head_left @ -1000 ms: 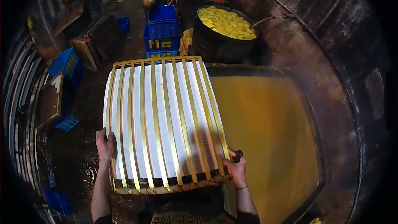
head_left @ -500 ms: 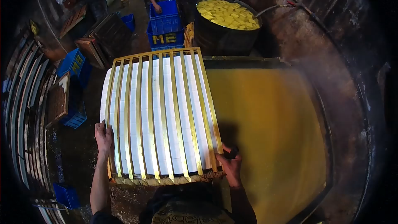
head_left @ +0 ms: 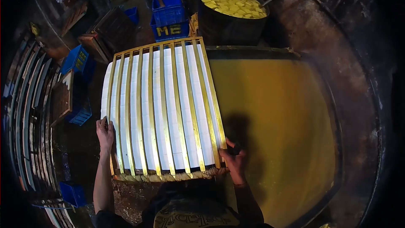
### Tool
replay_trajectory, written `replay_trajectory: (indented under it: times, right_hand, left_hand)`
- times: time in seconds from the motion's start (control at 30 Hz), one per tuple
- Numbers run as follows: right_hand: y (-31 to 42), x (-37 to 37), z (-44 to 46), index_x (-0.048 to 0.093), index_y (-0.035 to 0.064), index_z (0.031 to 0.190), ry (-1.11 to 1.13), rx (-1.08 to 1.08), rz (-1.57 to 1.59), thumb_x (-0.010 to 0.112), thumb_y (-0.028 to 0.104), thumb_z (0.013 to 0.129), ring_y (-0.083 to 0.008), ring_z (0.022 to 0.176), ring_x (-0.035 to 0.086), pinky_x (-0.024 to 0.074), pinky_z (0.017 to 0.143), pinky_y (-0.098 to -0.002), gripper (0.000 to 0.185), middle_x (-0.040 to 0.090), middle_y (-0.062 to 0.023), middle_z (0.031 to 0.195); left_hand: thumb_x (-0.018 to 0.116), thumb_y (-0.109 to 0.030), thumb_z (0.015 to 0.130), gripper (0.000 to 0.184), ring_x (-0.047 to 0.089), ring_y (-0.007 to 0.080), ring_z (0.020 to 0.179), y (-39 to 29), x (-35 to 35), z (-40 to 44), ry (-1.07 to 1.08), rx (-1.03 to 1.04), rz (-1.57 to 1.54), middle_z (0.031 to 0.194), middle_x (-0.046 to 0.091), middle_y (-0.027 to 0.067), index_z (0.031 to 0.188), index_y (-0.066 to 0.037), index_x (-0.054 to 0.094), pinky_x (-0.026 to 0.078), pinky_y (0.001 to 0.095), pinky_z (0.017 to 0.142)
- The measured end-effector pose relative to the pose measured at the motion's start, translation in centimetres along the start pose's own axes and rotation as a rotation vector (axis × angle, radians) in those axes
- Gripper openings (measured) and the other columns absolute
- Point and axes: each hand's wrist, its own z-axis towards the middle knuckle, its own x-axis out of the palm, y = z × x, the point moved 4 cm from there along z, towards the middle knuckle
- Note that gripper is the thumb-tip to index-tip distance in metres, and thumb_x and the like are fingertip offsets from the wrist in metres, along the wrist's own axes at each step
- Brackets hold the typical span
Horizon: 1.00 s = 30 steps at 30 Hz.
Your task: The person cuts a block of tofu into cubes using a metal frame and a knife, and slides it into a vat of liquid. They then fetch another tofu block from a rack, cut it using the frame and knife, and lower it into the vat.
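A slatted wooden rack [head_left: 162,114] lies in front of me, its long yellowish slats running away from me. Below the slats is a layer of white square pieces [head_left: 158,69] set in close rows. My left hand [head_left: 105,134] is closed around the rack's left edge near the front. At the right edge, my right hand [head_left: 234,158] grips the rack with the thumb on top; part of its fingers is hidden or in shadow. A roll of bunched cloth [head_left: 164,177] runs along the rack's front edge.
Right of the rack is a wide vat of yellow liquid [head_left: 278,122]. Behind it stands a dark drum [head_left: 230,29] full of yellow blocks. Stacked blue crates [head_left: 168,14] are at the back, near another person's arm. Wooden boards [head_left: 29,114] line the left side.
The whole view has tilted slightly downward, so the rack, vat and crates sit higher in the picture. Both hands keep their hold on the rack's edges.
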Motion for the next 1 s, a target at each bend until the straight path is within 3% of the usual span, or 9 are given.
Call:
replay_trajectory:
  times: [0.07, 0.13, 0.2, 0.3, 0.33, 0.37, 0.47, 0.67, 1.0]
  right_hand:
    - [1.3, 0.1, 0.0, 0.066, -0.0018, 0.118, -0.057, 0.057, 0.02, 0.078, 0.005, 0.073, -0.0084, 0.085, 0.056, 0.0454, 0.079, -0.0259, 0.047, 0.061, 0.0014, 0.089]
    - [0.8, 0.0, 0.0, 0.064, -0.0013, 0.122, -0.018, 0.027, 0.018, 0.077, 0.007, 0.075, -0.0077, 0.084, 0.056, 0.0455, 0.078, -0.0257, 0.05, 0.062, 0.0009, 0.092]
    - [-0.6, 0.1, 0.0, 0.061, -0.0008, 0.125, 0.022, 0.201, 0.08, 0.076, 0.008, 0.076, -0.0077, 0.082, 0.056, 0.046, 0.077, -0.026, 0.052, 0.063, 0.0005, 0.093]
    - [0.3, 0.3, -0.2, 0.06, -0.001, 0.126, 0.042, 0.168, 0.108, 0.074, 0.009, 0.078, -0.0084, 0.085, 0.058, 0.047, 0.078, -0.0264, 0.051, 0.065, -0.0017, 0.098]
    - [0.4, 0.3, -0.2, 0.06, -0.0011, 0.126, 0.046, 0.145, 0.117, 0.073, 0.009, 0.078, -0.0092, 0.087, 0.059, 0.0474, 0.079, -0.0268, 0.051, 0.066, -0.0028, 0.101]
    - [0.9, 0.2, -0.2, 0.06, -0.0012, 0.126, 0.052, 0.125, 0.028, 0.072, 0.01, 0.077, -0.0111, 0.09, 0.06, 0.0482, 0.081, -0.028, 0.052, 0.066, -0.0048, 0.105]
    - [0.3, 0.3, -0.2, 0.059, -0.004, 0.125, 0.01, 0.198, 0.017, 0.072, 0.01, 0.075, -0.0124, 0.09, 0.061, 0.0481, 0.081, -0.0289, 0.053, 0.067, -0.0066, 0.102]
    - [-0.3, 0.5, 0.3, 0.057, -0.0087, 0.125, 0.071, 0.064, 0.05, 0.07, 0.001, 0.074, -0.0161, 0.094, 0.061, 0.0471, 0.087, -0.0291, 0.054, 0.065, -0.0094, 0.108]
    - [-0.6, 0.4, 0.0, 0.056, -0.0099, 0.126, -0.013, 0.129, -0.002, 0.064, -0.004, 0.073, -0.0205, 0.104, 0.06, 0.0447, 0.093, -0.0291, 0.054, 0.063, -0.015, 0.116]
  left_hand:
    - [0.062, -0.012, 0.089, 0.033, 0.056, 0.0289, 0.083, -1.0, -0.5, -0.2, -0.01, 0.008, 0.04, 0.097, 0.053, 0.0169, 0.117, 0.005, 0.059, 0.047, 0.0392, 0.072]
    - [0.063, -0.01, 0.089, 0.033, 0.056, 0.0248, 0.085, -2.0, -1.5, -1.5, -0.09, 0.124, 0.026, 0.099, 0.051, 0.0142, 0.12, 0.003, 0.059, 0.049, 0.0323, 0.071]
    - [0.062, -0.012, 0.089, 0.031, 0.055, 0.033, 0.101, -3.4, -3.6, -4.1, -0.117, 0.092, 0.114, 0.11, 0.053, 0.0178, 0.116, 0.004, 0.058, 0.046, 0.0412, 0.087]
    - [0.062, -0.015, 0.089, 0.034, 0.05, 0.0374, 0.105, -2.9, -6.5, -10.5, -0.184, -0.047, 0.161, 0.112, 0.05, 0.021, 0.116, 0.004, 0.052, 0.04, 0.0457, 0.093]
    - [0.061, -0.015, 0.089, 0.031, 0.05, 0.0369, 0.102, -2.5, -6.9, -12.9, -0.243, -0.258, 0.015, 0.108, 0.048, 0.021, 0.112, 0.004, 0.051, 0.04, 0.0462, 0.09]
    - [0.062, -0.015, 0.09, 0.026, 0.05, 0.0315, 0.096, -1.3, -7.3, -15.1, -0.245, -0.332, 0.128, 0.103, 0.047, 0.0188, 0.104, 0.003, 0.05, 0.042, 0.0417, 0.085]
    - [0.063, -0.016, 0.094, 0.019, 0.045, 0.0086, 0.075, 1.2, -6.0, -20.4, -0.2, -0.666, -0.46, 0.084, 0.05, 0.0013, 0.101, -0.004, 0.05, 0.04, 0.0236, 0.065]
    - [0.06, -0.01, 0.095, 0.019, 0.047, 0.0039, 0.072, 1.0, -5.4, -21.8, -0.173, -0.741, -0.794, 0.081, 0.055, -0.0044, 0.11, -0.001, 0.055, 0.039, 0.0203, 0.063]
    - [0.06, -0.011, 0.094, 0.024, 0.054, 0.0053, 0.079, -0.5, -6.4, -20.8, -0.106, -0.736, -0.772, 0.091, 0.063, 0.0004, 0.114, 0.002, 0.056, 0.044, 0.0203, 0.069]
